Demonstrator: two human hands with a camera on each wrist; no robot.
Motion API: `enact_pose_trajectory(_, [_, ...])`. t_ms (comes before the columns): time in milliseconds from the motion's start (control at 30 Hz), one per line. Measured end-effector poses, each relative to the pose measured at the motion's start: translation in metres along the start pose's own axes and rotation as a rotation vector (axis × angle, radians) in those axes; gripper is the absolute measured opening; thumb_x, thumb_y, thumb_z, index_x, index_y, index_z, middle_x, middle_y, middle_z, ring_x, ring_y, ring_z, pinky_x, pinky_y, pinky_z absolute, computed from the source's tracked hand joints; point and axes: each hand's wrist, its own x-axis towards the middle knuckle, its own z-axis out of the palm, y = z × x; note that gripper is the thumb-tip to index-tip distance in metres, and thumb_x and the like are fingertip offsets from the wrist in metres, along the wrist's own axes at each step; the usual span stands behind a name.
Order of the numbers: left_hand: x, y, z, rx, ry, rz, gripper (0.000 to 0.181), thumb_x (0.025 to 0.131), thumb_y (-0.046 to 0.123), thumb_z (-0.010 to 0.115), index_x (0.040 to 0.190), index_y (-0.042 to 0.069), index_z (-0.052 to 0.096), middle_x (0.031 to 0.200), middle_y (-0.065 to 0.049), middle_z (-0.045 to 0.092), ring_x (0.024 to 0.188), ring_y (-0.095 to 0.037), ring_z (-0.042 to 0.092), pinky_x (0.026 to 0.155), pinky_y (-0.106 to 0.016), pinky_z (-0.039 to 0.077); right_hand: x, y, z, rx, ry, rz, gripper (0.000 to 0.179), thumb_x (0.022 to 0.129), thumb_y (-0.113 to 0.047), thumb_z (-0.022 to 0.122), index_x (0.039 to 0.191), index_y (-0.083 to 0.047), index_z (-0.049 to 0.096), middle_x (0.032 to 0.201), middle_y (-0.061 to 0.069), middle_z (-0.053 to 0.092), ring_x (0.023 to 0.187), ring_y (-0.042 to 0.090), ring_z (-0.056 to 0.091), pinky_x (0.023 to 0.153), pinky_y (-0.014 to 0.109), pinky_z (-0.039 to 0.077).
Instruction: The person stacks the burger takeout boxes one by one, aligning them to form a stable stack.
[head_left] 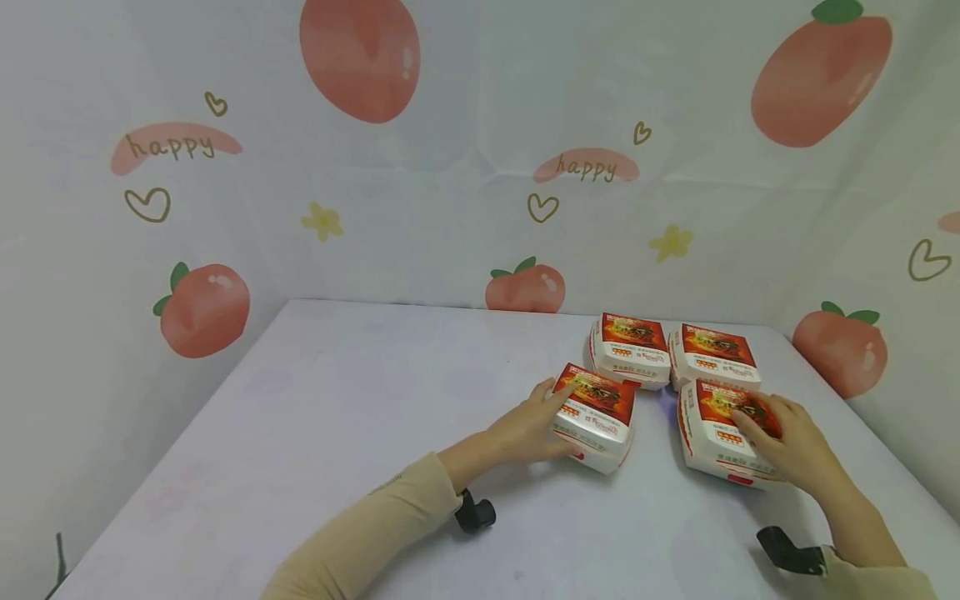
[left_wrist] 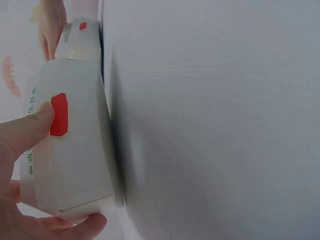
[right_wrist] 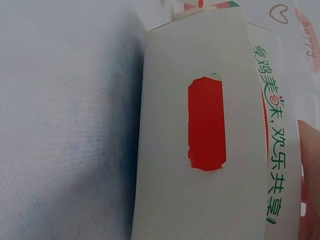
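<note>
You've got your left hand (head_left: 528,425) on the front left box (head_left: 600,412) — thumb pressed at the red tab (left_wrist: 59,115) on its near face, fingers wrapped round the left side, so that's a proper hold. Whether its base touches the table (head_left: 337,417) or sits a touch above, I can't tell from here. Over to your right hand (head_left: 798,442), and it's lying on the front right box (head_left: 716,442), thumb and fingers loosely spread over the lid, nothing clenched. That box rests at the right of the table, its near face showing a ragged-edged red patch (right_wrist: 206,125) and its lid edge carrying green lettering. Between your 2 boxes there's a clear gap of white surface, and the left of them sits turned a little. Behind them, 2 more of the same kind: the back left box (head_left: 628,346) and the back right box (head_left: 714,354), side by side near the far edge. Your front right box is right up near the back right box, while the far corner of your front left box comes close to the back left box — contact there I can't confirm. All 4 lids face up, red picture panels showing, with the fruit-printed backdrop (head_left: 450,100) hanging beyond.
</note>
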Motion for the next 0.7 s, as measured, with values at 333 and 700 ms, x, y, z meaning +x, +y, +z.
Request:
enact_pose_trajectory(333, [-0.018, -0.019, -0.011, -0.039, 0.083, -0.067, 0.088, 0.081, 0.044, 0.069, 0.149, 0.018, 0.022, 0.155, -0.014, 0.018, 0.132, -0.030, 0.043, 0.102, -0.045, 0.046, 0.002, 0.001, 0.001, -0.005, -0.006, -0.003, 0.071, 0.096, -0.047, 0.042, 0.139, 0.008, 0.028, 0.132, 0.047, 0.021, 0.117, 0.062, 0.025, 0.085, 0.079, 0.029])
enact_pose_trajectory(700, [-0.047, -0.041, -0.025, -0.067, 0.224, -0.092, 0.085, 0.081, 0.040, 0.070, 0.148, 0.010, 0.026, 0.152, -0.022, 0.021, 0.132, -0.038, 0.040, 0.102, -0.052, 0.043, 0.001, 0.000, 0.002, -0.008, 0.001, 0.014, 0.072, 0.096, -0.048, 0.041, 0.140, 0.007, 0.027, 0.133, 0.046, 0.020, 0.117, 0.062, 0.024, 0.084, 0.079, 0.030])
